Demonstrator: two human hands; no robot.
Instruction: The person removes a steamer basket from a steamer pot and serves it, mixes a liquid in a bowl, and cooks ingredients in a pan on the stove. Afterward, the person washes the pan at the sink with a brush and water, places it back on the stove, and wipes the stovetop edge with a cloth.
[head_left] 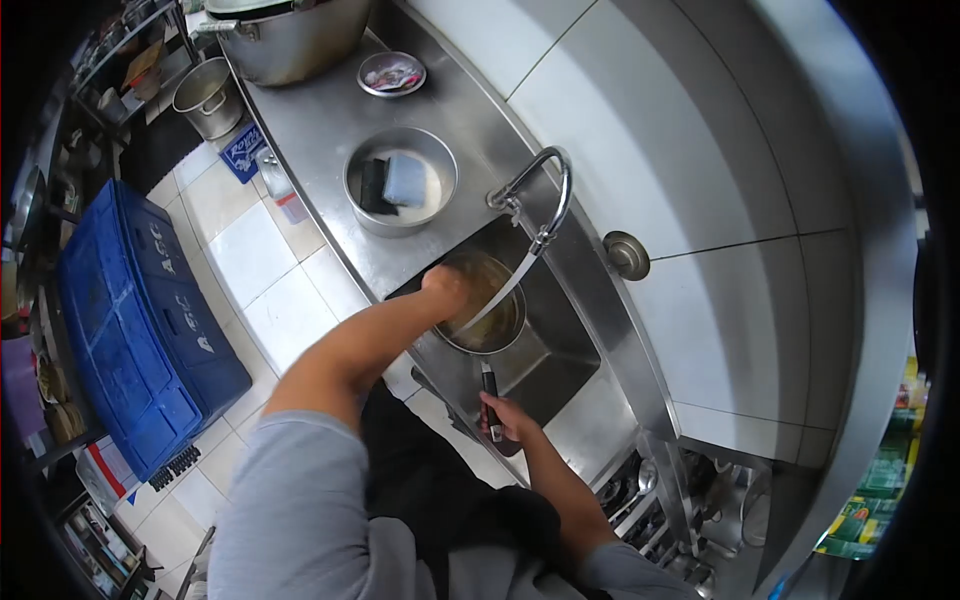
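Observation:
A round pan (507, 330) is in the steel sink (560, 370), under a stream of water from the curved faucet (562, 190). My right hand (507, 418) is closed around the pan's black handle (489, 382). At the pan's left rim, my left hand (447, 287) reaches in over the pan; its fingers are blurred, and I cannot tell whether it holds anything. On the counter beside the sink, a metal bowl (447, 165) holds a dark pad (373, 187) and a light blue sponge (405, 180) in whitish liquid.
A large pot (290, 50) and a small metal dish (393, 75) stand farther along the steel counter (310, 140). Blue crates (150, 320) are on the tiled floor at left. Utensils (648, 475) lie right of the sink, and a tiled wall (700, 180) rises behind.

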